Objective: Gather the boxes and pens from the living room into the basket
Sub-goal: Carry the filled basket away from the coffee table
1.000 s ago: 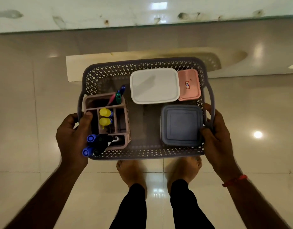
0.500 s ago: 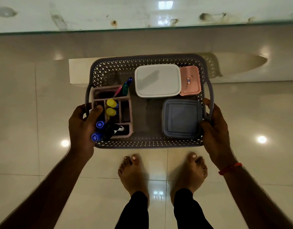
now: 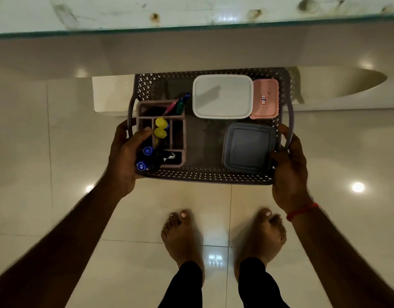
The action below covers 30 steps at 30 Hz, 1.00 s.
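The basket [image 3: 205, 174] has been moved away from the body and toward the glass table [image 3: 191, 16]. Its far side is now seen over the pale slab [image 3: 111, 94] under the table. The basket was held over the feet [image 3: 182, 236] before; now both feet are seen in full, bare on the floor [image 3: 36, 152]. More of both arms is seen, stretched out. Everything looks less blurred than a second ago.

Both forearms are bare, with no sleeves in view. A thin red thread bracelet [image 3: 301, 211] circles the right wrist. Black trousers [image 3: 220, 285] end above bare feet [image 3: 222, 235] with pale-painted toenails.
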Tool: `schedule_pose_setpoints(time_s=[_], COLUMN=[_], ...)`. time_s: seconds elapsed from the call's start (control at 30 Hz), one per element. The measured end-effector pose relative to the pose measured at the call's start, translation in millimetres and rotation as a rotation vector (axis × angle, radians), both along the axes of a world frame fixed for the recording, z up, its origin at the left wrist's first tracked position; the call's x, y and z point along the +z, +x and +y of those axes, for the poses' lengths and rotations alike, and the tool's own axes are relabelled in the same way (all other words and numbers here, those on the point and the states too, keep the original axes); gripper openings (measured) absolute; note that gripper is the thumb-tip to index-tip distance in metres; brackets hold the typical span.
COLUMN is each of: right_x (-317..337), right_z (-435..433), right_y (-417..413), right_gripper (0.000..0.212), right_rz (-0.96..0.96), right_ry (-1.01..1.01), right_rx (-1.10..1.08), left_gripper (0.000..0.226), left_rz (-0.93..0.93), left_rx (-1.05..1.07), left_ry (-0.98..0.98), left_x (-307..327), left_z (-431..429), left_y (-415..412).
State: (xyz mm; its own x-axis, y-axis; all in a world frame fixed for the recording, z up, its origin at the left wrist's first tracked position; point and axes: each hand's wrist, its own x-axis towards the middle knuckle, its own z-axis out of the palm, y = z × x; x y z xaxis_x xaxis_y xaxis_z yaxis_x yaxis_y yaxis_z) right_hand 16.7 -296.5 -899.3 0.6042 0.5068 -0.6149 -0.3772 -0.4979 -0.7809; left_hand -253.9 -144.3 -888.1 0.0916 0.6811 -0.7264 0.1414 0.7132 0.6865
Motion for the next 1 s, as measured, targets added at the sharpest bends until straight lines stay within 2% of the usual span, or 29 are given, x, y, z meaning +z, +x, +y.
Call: schedule_pose_setpoints(time_s=[0.13, 0.33, 0.47, 0.7, 0.87, 1.0], right_x=[0, 1, 1, -1, 5, 7], right_z=[1, 10, 27, 59, 82, 97], right_y=[-2, 10, 22, 39, 43, 50], right_gripper=[0.057, 0.068, 0.045, 0.043, 0.036, 0.031], right_rz=[0.073, 0.122, 0.297, 0.215, 0.215, 0.259], right_ry=[0.02, -0.005, -0.199, -0.267, -0.185, -0.072], right_rx=[-0.043, 0.063, 0.049, 0.106, 0.055, -0.006], left_gripper=[0.036, 0.05, 0.049, 0.049, 0.029, 0.02], left_rz=[0.041, 0.027, 0.043, 0.014, -0.005, -0.042], left_rx=[0.031, 0.145, 0.208, 0.196, 0.186, 0.282], left_ry=[-0.02, -0.146, -0.157, -0.122, -0.045, 0.004], left_x=[0, 9, 16, 20, 24, 25], left_z=[-6, -2, 9, 33, 50, 62], left_y=[-2, 5, 15, 31, 45, 54])
